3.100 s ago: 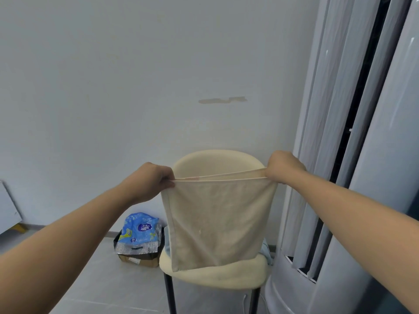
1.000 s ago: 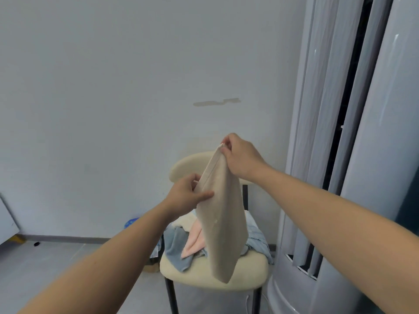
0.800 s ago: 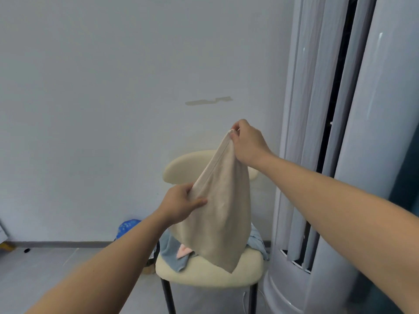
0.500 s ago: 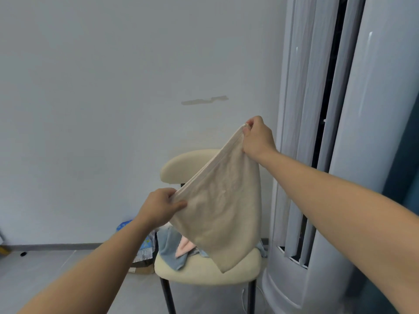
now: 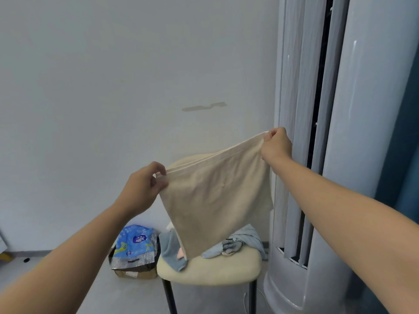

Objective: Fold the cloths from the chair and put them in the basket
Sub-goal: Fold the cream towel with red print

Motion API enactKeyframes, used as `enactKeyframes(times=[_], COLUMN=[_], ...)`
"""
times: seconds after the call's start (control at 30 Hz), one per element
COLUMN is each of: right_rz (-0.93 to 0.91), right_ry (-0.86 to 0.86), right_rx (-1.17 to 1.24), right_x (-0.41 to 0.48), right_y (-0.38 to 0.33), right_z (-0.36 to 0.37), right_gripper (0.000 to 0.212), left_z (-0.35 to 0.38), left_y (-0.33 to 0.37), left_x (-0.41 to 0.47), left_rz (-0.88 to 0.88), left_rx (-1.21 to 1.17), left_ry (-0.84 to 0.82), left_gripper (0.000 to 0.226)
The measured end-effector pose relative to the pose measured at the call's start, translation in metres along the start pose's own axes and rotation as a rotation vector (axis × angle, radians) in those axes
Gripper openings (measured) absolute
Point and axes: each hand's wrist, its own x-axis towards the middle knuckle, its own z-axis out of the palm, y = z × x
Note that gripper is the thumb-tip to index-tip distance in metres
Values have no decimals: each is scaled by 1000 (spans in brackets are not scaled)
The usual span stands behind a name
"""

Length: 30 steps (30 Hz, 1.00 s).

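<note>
A beige cloth [image 5: 215, 200], doubled over, hangs in the air above the cream chair [image 5: 210, 270]. My left hand [image 5: 142, 189] pinches its lower left top corner. My right hand [image 5: 275, 146] pinches the upper right corner, so the top edge slants up to the right. The cloth's bottom corner hangs just over the seat. On the seat lie light blue cloths [image 5: 240, 243] and a bit of pink cloth [image 5: 180, 253], partly hidden behind the beige one. No basket is in view.
A tall grey standing air conditioner [image 5: 328, 155] rises right beside the chair. On the floor left of the chair sits a cardboard box holding a blue packet [image 5: 133, 248]. A plain white wall is behind.
My hands have drawn apart: the left slid along the top edge to the left corner, the right moved right, and the cloth now spreads out wide.
</note>
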Motion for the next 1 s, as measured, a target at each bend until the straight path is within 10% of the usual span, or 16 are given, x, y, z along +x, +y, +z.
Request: enactKeyframes(times=[1.0], right_rz=[-39], right_ry=[-156], right_rx=[41], right_x=[-4], right_y=[32], right_z=[-12], right_gripper=[16], left_z=[-7], left_y=[0], left_x=[11], left_rz=[-383], left_rx=[-450], left_ry=[-113], left_gripper=[12])
